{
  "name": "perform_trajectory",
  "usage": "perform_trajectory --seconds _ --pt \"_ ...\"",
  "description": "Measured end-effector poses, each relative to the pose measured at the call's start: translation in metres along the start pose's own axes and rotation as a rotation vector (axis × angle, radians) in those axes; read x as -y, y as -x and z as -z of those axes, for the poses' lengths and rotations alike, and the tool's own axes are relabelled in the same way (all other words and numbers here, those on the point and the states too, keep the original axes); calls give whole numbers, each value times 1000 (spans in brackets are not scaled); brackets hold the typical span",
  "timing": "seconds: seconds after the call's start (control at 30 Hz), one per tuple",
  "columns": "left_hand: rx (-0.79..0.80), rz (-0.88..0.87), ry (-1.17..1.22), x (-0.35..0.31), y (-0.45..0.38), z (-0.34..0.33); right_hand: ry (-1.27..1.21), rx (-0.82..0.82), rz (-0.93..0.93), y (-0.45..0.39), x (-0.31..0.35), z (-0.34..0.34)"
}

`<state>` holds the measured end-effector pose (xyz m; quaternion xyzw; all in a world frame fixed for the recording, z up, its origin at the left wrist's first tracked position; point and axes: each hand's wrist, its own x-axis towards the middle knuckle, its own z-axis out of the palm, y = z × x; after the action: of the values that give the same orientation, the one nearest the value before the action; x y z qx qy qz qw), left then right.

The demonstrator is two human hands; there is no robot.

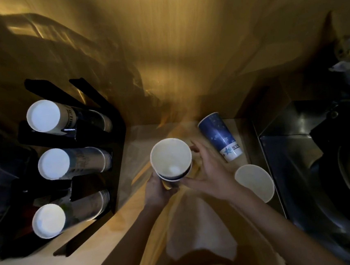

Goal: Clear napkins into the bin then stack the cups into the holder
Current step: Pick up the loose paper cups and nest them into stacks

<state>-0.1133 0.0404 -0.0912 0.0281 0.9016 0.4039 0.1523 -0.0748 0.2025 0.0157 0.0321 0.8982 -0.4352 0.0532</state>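
Cups are the business now: a nested pair [171,159] sits mouth-up in the left hand [157,190], whose fingers wrap low around the base, probably so the rims stay free for another cup to drop in. The right hand [211,172] hovers just beside the pair with fingers spread wide and holding nothing; I judge it steadies the stack or is between picks. On the bench [120,240], to the right, a blue cup [220,139] stands upside down and a white-mouthed cup [254,182] stands near the sink edge [269,166], both waiting to join. The black holder [99,152] stands well apart to the left, its three slots already carrying sleeves of cups lying bottoms outward. One pale napkin [198,226] lies under the forearms, so clearing looks unfinished.
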Motion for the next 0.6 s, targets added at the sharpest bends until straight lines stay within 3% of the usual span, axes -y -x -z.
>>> perform_trajectory --seconds 0.13,0.37,0.47,0.6 --pt "-1 9 2 0 0 -2 209 173 51 -12 -1 35" --pt "-9 9 26 6 -1 -2 453 16 -215 -74 -55 64" --pt "62 19 -13 14 -5 -2 478 -69 -333 -94 -78 59" --pt "90 5 -35 17 -6 -2 452 -67 -514 -109 -99 45"
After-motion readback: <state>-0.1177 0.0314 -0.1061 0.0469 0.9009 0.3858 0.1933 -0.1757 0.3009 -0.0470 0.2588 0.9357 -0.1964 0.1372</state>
